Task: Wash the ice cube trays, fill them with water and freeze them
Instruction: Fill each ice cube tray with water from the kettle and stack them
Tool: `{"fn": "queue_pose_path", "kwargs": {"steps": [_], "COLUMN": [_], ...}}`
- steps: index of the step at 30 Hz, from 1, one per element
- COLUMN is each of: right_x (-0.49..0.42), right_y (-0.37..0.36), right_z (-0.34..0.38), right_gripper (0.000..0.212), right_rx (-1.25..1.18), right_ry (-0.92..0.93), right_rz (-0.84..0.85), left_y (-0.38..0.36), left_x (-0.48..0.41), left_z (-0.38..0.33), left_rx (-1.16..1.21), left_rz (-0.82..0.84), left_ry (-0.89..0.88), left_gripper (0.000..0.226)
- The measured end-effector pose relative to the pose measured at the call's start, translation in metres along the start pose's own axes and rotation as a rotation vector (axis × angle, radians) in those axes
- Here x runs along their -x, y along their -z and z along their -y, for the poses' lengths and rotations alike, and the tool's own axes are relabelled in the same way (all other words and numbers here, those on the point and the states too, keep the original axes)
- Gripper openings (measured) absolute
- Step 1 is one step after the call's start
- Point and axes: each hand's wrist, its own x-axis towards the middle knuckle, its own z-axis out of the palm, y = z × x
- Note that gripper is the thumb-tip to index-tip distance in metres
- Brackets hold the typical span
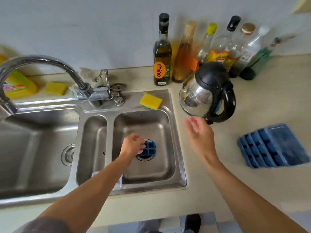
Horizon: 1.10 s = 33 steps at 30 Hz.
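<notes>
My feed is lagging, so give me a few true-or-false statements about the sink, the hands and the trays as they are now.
The left hand grips the small blue tray over the drain of the right basin. True.
The right hand holds the kettle. False: it is open, holding nothing.
The stack of blue trays lies on the counter. True.
The faucet spout hangs over the right basin. False: it curves toward the left basin.

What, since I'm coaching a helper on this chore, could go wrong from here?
The small blue ice cube tray lies on the right basin's drain, where the left hand grips it: it may pick up grime. The faucet spout points at the left basin, so rinsing needs a swing. The open right hand hovers beside the kettle and could knock it.
</notes>
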Motion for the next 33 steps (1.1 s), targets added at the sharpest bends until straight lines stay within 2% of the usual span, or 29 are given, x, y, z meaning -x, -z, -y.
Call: {"fn": "queue_pose_path", "kwargs": {"steps": [3,6,8,12,15,22,33], "right_x": [-0.001,-0.019,-0.037,-0.076,-0.085,-0.082,0.001], "right_y": [0.051,0.084,0.097,0.101,0.092,0.078,0.069], "right_z": [0.03,0.045,0.047,0.032,0.022,0.02,0.018], "right_gripper": [0.023,0.033,0.037,0.045,0.052,0.061,0.053], "right_rx": [-0.044,-0.066,-0.054,-0.022,-0.158,-0.24,-0.266], "right_ry": [0.114,0.181,0.156,0.009,-0.053,-0.088,-0.219], "right_rz": [-0.204,-0.441,-0.502,-0.304,-0.196,-0.257,-0.26], "left_y": [-0.011,-0.023,-0.029,-0.037,-0.037,-0.027,-0.068], "left_x": [0.025,0.046,0.058,0.076,0.08,0.068,0.04], "left_z": [-0.02,-0.039,-0.05,-0.063,-0.063,-0.052,-0.032], "left_rx": [0.005,-0.01,-0.015,-0.038,-0.023,0.005,0.101], "left_rz": [0.022,0.054,0.076,0.139,0.175,0.173,0.177], "left_ry": [-0.082,-0.149,-0.186,-0.236,-0.215,-0.158,-0.121], "left_gripper": [0.011,0.014,0.014,0.015,0.016,0.017,0.02]}}
